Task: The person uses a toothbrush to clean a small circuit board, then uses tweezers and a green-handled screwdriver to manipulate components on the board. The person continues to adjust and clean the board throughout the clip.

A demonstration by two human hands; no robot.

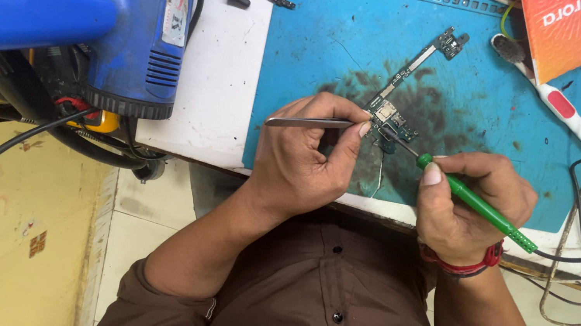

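Head view: a narrow green circuit board [401, 95] with small metal parts lies on the stained blue rubber mat [470, 75], just past the fingertips of both hands. The left hand [304, 153] curls, pinching thin steel tweezers [307, 122] between thumb and forefinger. The right hand [467, 200] grips a slim green-handled soldering iron [478, 205] pen-style, tip at the board.

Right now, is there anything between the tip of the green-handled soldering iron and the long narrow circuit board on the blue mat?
Nothing visible. The green-handled soldering iron in the right hand already reaches the long narrow circuit board; the left hand holds metal tweezers at the same spot.
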